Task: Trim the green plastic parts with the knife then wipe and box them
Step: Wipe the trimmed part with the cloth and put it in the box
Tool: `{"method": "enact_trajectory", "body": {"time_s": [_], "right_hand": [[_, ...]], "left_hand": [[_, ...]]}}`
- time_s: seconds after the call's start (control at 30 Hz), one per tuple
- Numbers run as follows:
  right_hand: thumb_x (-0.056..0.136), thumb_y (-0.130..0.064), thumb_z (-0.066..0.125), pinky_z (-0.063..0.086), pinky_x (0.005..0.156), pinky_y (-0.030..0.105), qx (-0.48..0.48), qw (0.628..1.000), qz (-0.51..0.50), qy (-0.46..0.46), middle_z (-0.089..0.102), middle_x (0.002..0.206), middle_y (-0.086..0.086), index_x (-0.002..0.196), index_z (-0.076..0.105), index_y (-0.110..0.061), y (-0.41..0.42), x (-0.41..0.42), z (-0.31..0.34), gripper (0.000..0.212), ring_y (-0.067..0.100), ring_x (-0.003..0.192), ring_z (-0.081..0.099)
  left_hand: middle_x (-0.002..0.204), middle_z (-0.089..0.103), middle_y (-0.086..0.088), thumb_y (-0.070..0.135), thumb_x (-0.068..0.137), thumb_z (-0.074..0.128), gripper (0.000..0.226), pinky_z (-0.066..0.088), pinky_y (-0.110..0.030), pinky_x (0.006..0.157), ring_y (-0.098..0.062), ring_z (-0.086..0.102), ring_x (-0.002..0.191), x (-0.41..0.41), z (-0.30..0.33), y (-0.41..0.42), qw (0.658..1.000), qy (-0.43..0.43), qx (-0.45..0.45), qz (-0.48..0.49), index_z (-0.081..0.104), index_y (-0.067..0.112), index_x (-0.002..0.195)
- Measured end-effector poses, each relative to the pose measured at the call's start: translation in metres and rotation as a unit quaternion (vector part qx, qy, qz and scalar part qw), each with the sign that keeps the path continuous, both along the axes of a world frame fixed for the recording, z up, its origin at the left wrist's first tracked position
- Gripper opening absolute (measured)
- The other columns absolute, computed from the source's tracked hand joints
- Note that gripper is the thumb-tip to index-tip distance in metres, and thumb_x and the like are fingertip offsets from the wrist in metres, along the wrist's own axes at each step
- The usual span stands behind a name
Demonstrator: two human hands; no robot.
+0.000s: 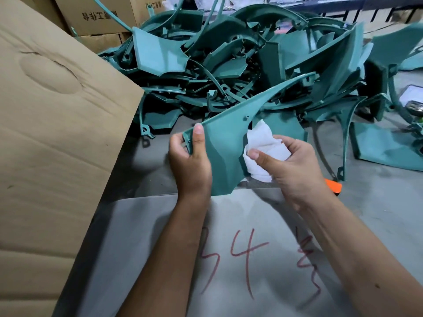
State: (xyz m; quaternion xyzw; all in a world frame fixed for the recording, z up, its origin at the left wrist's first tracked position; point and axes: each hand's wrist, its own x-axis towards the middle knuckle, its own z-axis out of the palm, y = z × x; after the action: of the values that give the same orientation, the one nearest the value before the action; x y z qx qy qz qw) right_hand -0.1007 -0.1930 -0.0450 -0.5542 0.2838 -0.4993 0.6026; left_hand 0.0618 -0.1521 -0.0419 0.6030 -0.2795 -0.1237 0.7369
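Red handwritten marks [247,259] are scrawled on a pale grey sheet [263,282] laid over the grey worktable [377,202], nearest the camera under both forearms. Just past that sheet, a flat curved teal-green plastic panel [225,138] is held up off the table. Its near-left edge is gripped by the left hand [190,161], thumb pressed on the front face and fingers curled behind. A crumpled white cloth [263,147] is bunched in the right hand [295,165] and pressed against the panel's right edge. An orange-handled knife [333,186] is lying on the table right of the panel, mostly hidden behind the right wrist, so the blade can't be made out. A messy heap of similar teal-green plastic parts [229,60] is piled behind the panel. A big brown cardboard flap [57,122] is seen left of the panel, with printed cardboard boxes [98,17] stacked further back
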Motion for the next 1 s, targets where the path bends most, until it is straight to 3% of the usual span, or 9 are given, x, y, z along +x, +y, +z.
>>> {"method": "enact_trajectory", "body": {"time_s": [0.1,0.23,0.3,0.4,0.57,0.7,0.77,0.87,1.0], "right_hand": [[0.080,-0.024,0.085,0.058,0.055,0.035,-0.010,0.999,-0.051,-0.008,0.077,0.076,0.008,0.078,0.077,-0.010,0.002,0.004,0.001,0.016,0.021,0.060,0.067],[0.095,-0.032,0.075,0.032,0.040,0.016,-0.081,0.991,-0.089,0.051,0.042,0.047,-0.015,0.051,0.053,-0.022,0.004,0.003,0.001,0.051,0.005,0.039,0.034],[0.100,-0.035,0.069,0.031,0.039,0.015,-0.088,0.987,-0.124,0.048,0.047,0.047,-0.018,0.051,0.059,-0.024,0.000,-0.003,0.005,0.051,0.003,0.038,0.039],[0.095,-0.057,0.067,0.046,0.048,0.036,-0.009,0.980,-0.196,0.006,0.059,0.064,0.008,0.068,0.062,-0.008,-0.013,-0.012,0.004,0.056,0.021,0.056,0.055],[0.086,-0.046,0.072,0.060,0.082,0.040,0.055,0.995,0.040,-0.069,0.079,0.106,0.011,0.095,0.079,-0.019,0.005,0.012,-0.002,0.029,0.024,0.094,0.076],[0.080,-0.017,0.081,0.062,0.074,0.034,0.063,0.987,0.127,-0.079,0.079,0.108,0.015,0.104,0.076,-0.008,0.005,0.000,0.008,0.026,0.025,0.095,0.078],[0.076,-0.010,0.079,0.063,0.070,0.038,0.070,0.990,0.110,-0.059,0.079,0.103,0.018,0.101,0.076,-0.005,0.004,-0.005,0.009,0.026,0.028,0.088,0.078],[0.079,-0.021,0.083,0.062,0.078,0.048,0.039,0.995,0.085,-0.033,0.075,0.104,0.029,0.101,0.071,0.009,0.006,-0.003,0.009,0.039,0.035,0.087,0.074],[0.089,-0.051,0.076,0.045,0.061,0.037,-0.023,0.997,0.050,0.051,0.061,0.073,0.018,0.078,0.063,0.008,0.013,0.004,0.007,0.061,0.023,0.068,0.055]], "left_hand": [[0.088,0.066,-0.008,0.044,0.105,0.050,0.040,0.048,-0.035,0.073,-0.024,0.060,0.081,-0.011,-0.009,-0.006,0.994,0.044,0.095,0.012,0.058,0.007,0.092],[0.080,0.066,0.000,0.046,0.104,0.051,0.044,0.046,-0.021,0.058,-0.014,0.059,0.069,-0.007,-0.013,-0.009,0.992,0.035,0.119,-0.016,0.065,0.006,0.094],[0.070,0.064,0.001,0.051,0.102,0.053,0.049,0.043,-0.027,0.053,-0.013,0.055,0.061,0.005,-0.010,-0.007,0.991,0.017,0.125,-0.037,0.064,0.008,0.081],[0.079,0.071,-0.014,0.063,0.092,0.053,0.064,0.054,-0.047,0.062,-0.022,0.062,0.071,0.016,-0.008,-0.003,0.989,0.058,0.116,-0.073,0.067,0.001,0.087],[0.089,0.075,-0.020,0.050,0.102,0.054,0.052,0.058,-0.047,0.070,-0.030,0.069,0.077,0.000,-0.010,-0.005,0.985,0.031,0.117,-0.124,0.068,0.001,0.090],[0.066,0.059,-0.004,0.050,0.102,0.054,0.054,0.044,-0.030,0.056,-0.015,0.052,0.059,0.001,-0.009,0.000,0.981,-0.099,0.140,-0.088,0.055,0.003,0.075],[0.064,0.054,-0.012,0.051,0.101,0.054,0.059,0.037,-0.033,0.053,-0.016,0.045,0.058,0.000,-0.009,0.002,0.975,-0.140,0.154,-0.072,0.053,-0.002,0.076],[0.067,0.057,-0.014,0.053,0.100,0.054,0.062,0.039,-0.033,0.055,-0.018,0.048,0.059,-0.003,-0.009,0.001,0.977,-0.114,0.157,-0.094,0.056,-0.005,0.079],[0.058,0.049,-0.006,0.066,0.090,0.055,0.065,0.042,-0.039,0.055,-0.021,0.044,0.057,0.006,-0.008,0.002,0.975,-0.109,0.168,-0.095,0.047,0.006,0.066]]}}
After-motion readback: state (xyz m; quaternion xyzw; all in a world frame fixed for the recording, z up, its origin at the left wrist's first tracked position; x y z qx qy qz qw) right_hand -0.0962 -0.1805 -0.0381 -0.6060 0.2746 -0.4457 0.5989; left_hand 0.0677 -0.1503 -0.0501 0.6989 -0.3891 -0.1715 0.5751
